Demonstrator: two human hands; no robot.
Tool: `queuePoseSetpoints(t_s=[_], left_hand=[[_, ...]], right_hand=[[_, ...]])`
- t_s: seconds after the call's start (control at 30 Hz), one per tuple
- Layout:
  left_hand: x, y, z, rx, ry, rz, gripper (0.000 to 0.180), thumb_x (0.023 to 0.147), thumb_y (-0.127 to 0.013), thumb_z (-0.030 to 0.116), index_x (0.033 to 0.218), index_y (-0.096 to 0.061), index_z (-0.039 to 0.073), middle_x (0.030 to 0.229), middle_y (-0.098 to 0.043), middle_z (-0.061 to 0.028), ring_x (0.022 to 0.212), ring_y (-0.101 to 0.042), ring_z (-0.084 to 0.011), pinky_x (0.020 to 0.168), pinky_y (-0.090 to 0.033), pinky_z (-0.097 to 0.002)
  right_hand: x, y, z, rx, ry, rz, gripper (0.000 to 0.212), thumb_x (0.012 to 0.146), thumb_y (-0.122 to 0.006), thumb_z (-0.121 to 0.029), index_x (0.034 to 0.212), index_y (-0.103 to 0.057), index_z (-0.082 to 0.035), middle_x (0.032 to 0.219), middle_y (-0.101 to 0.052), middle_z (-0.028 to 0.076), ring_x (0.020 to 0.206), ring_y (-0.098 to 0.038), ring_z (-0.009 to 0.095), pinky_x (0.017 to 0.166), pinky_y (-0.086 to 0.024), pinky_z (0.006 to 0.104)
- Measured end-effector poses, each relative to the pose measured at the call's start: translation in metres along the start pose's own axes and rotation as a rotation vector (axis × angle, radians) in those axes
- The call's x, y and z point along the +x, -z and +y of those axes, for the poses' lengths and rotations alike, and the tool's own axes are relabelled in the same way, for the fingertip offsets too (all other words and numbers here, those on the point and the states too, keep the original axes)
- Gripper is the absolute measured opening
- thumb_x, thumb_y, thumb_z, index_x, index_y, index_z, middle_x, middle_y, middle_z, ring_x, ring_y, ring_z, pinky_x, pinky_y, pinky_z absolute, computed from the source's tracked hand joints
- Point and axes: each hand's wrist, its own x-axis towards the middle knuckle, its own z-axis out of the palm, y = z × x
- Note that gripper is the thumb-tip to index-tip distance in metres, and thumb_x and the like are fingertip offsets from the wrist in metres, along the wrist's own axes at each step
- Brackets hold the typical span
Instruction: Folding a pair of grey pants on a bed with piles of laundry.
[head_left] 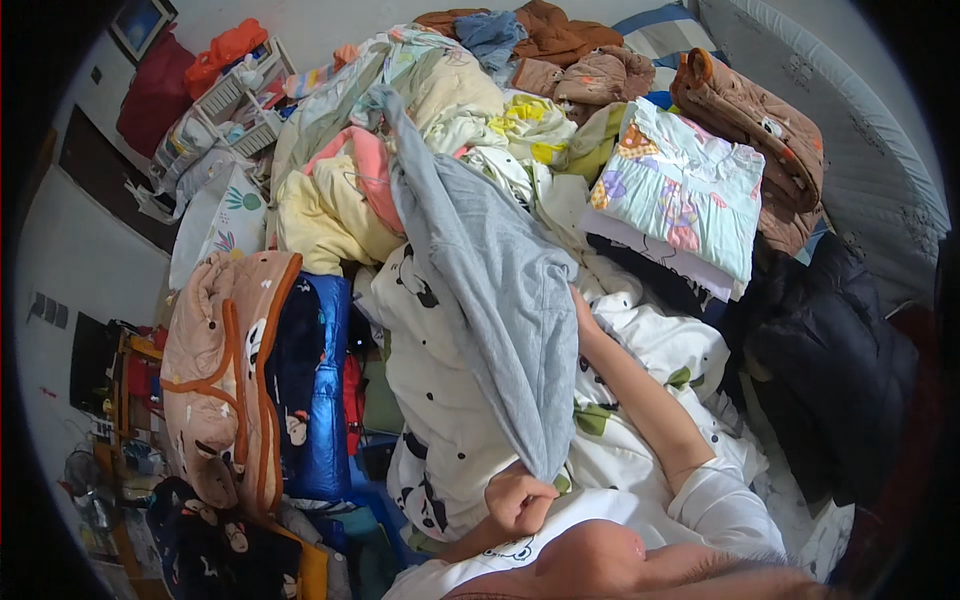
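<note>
Long, soft grey trousers (490,270) stretch across the middle of the bed, one narrow leg reaching toward the far pile. My left hand (521,499) is closed around their lower end, close to my body. My right hand (580,308) touches the right edge of the trousers about halfway up. Its fingers are hidden by the grey cloth, so their grip does not show. Beneath the trousers lies a rumpled white quilt (430,350) with black and green prints.
A folded stack topped by a pale printed garment (690,185) sits right of the trousers. A black jacket (830,350) lies farther right. Left are a folded brown blanket (215,370) and a blue shiny bundle (328,390). Mixed clothes (450,90) heap up at the far side.
</note>
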Motion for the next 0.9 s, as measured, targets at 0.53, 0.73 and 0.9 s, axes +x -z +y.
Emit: queuePoseSetpoints(t_s=[0.53, 0.73, 0.9], left_hand=[[-0.026, 0.008, -0.007, 0.055, 0.179, -0.091, 0.005, 0.074, -0.062, -0.001, 0.074, -0.064, 0.003, 0.058, -0.056, -0.0051, 0.042, -0.046, -0.0102, 0.040, -0.032, -0.0251], [-0.038, 0.016, -0.015, 0.011, 0.283, -0.052, 0.004, 0.075, -0.061, -0.001, 0.076, -0.065, 0.002, 0.062, -0.061, -0.0019, 0.045, -0.043, -0.0033, 0.041, -0.030, -0.0216], [-0.049, 0.018, -0.016, -0.244, 0.426, 0.054, 0.006, 0.072, -0.061, -0.003, 0.076, -0.064, 0.001, 0.065, -0.060, 0.0028, 0.050, -0.044, -0.0004, 0.045, -0.029, -0.0192]], right_hand=[[-0.061, 0.014, -0.027, 0.410, -0.160, -0.158, 0.056, 0.086, -0.053, -0.050, 0.123, -0.057, -0.008, 0.123, -0.059, 0.011, 0.112, -0.056, 0.028, 0.100, -0.041, 0.0432], [-0.114, -0.002, -0.029, 0.099, -0.173, -0.111, 0.054, 0.084, -0.063, -0.033, 0.126, -0.049, -0.001, 0.118, -0.060, 0.013, 0.103, -0.061, 0.024, 0.092, -0.048, 0.0398], [-0.157, -0.024, -0.036, -0.043, 0.070, -0.009, 0.046, 0.080, -0.068, -0.021, 0.117, -0.053, 0.000, 0.104, -0.063, 0.011, 0.089, -0.063, 0.019, 0.080, -0.051, 0.0314]])
